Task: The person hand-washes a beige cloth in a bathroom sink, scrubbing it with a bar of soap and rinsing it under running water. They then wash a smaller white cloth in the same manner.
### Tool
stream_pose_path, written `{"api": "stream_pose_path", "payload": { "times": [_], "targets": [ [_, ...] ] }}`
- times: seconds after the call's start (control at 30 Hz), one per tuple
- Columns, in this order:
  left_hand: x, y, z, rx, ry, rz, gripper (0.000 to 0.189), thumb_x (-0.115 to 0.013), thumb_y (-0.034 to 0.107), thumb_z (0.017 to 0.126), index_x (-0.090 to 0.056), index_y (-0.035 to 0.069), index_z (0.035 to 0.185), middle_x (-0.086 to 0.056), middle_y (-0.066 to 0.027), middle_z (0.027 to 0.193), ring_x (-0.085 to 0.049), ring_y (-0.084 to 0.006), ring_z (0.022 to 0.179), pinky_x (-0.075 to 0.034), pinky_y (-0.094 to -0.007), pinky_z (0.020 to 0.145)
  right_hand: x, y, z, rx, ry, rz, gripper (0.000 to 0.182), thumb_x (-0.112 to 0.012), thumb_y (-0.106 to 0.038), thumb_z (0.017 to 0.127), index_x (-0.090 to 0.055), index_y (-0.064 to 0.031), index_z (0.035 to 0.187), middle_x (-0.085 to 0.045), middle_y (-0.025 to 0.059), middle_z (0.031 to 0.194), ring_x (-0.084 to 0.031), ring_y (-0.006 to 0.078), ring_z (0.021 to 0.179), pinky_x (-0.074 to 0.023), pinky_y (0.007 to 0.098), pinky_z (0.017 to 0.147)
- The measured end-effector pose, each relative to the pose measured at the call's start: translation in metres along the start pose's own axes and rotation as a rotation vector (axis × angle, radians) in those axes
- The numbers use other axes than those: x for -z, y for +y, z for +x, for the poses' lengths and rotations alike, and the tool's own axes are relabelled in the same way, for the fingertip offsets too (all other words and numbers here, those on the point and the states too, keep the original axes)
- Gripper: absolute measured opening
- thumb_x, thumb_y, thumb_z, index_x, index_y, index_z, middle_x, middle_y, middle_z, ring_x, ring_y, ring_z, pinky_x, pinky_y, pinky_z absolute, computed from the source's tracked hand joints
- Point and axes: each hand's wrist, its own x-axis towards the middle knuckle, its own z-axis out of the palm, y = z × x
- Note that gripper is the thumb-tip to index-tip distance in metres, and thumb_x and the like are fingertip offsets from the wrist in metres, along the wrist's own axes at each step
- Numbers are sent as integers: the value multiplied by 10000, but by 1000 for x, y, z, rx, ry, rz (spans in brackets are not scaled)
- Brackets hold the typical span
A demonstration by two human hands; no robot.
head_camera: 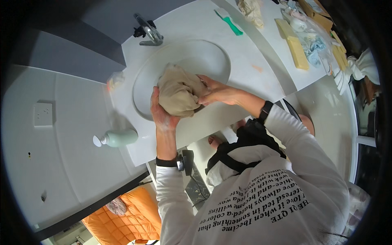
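Observation:
A bunched beige cloth (179,92) is held between both hands above the near side of a white oval washbasin (211,58). My left hand (163,114) cups the cloth from the left, with pale suds on the palm and wrist. From the right, my right hand (217,92) grips a fold of it, fingers partly hidden behind the fabric. Behind the basin a chrome tap (150,30) stands at the counter's back edge. Whether water lies under the cloth cannot be seen.
On the counter's left is a pale green pump bottle (121,138), with a small clear packet (115,81) farther back. A green-handled brush (229,22) lies at the back right. The right-hand ledge carries a yellow bar-shaped block (292,44), a crumpled cream cloth (251,12) and plastic bags (312,43).

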Motion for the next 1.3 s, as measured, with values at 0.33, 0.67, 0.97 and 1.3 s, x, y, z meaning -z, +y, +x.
{"api": "stream_pose_path", "payload": {
  "times": [0.33,0.67,0.97,1.3],
  "targets": [
    [26,23,-27,21,-11,65,520,-387,366,930,-352,22,1318,-421,-152,1329,-419,-313,1208,-336,-444,1011,35,-67,3,91,129,374,382,-611,-243,855,-505,6,1125,-565,95,1107,-559,166,997,-443,311,888],
    [20,6,-16,-126,-289,135,634,-415,447,918,-266,22,1364,-350,-114,1383,-346,-266,1271,-305,-411,1040,-14,-66,2,297,-9,529,427,-576,-301,872,-495,-22,1186,-495,87,1249,-472,209,1158,-394,377,962],
    [13,-29,10,-143,-276,88,542,-387,406,928,-337,38,1323,-426,-94,1291,-422,-254,1189,-364,-381,997,-81,-52,3,623,315,-986,391,-715,-283,698,-626,-83,1022,-383,142,1334,-284,432,1234,-333,420,936],
    [-3,-10,14,-60,-31,336,467,-352,314,943,-354,8,1296,-467,-79,1242,-462,-240,1156,-380,-338,981,-25,-55,48,150,205,679,370,-568,-248,868,-532,52,1081,-605,109,1005,-595,200,926,-501,310,768]
  ]
}}
